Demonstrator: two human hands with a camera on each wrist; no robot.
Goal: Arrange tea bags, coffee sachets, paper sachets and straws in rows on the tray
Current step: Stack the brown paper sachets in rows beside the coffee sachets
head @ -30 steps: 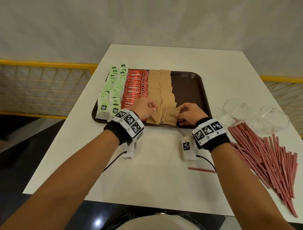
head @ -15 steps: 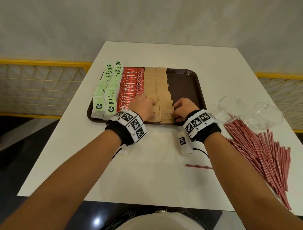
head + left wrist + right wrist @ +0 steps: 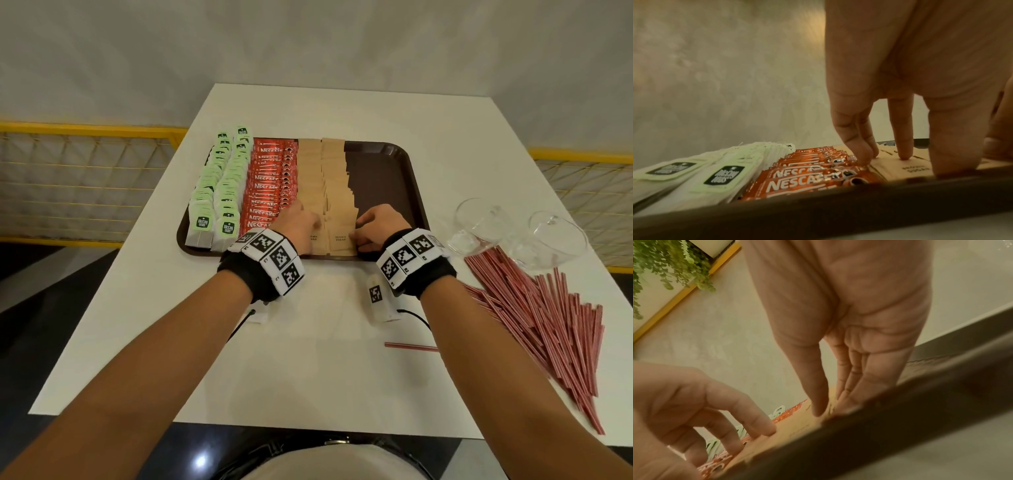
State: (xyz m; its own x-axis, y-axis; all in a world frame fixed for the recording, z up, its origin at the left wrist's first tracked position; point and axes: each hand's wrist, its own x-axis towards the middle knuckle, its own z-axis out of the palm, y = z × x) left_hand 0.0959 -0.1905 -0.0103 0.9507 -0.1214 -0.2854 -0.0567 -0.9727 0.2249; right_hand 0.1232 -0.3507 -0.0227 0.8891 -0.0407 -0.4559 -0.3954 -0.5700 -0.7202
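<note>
On the brown plastic tray (image 3: pixel 407 178) the rows run away from me: at the far left the papery green-tagged tea bags (image 3: pixel 219 192), then the glossy red coffee sachets (image 3: pixel 270 185), then two rows of matte brown paper sachets (image 3: pixel 329 178). My left hand (image 3: pixel 297 224) rests its straight fingertips (image 3: pixel 904 152) on the nearest paper sachets, pinching nothing. My right hand (image 3: pixel 375 228) is just beside it, fingers straight and pressed against the right edge of the same rows. The bare strip of tray lies right of my hands. Beyond it, on the white desk (image 3: pixel 308 370), the thin red straws (image 3: pixel 548 318) lie in a loose fan, long axes running toward me, nearer my right hand. That hand should fetch them, I judge.
</note>
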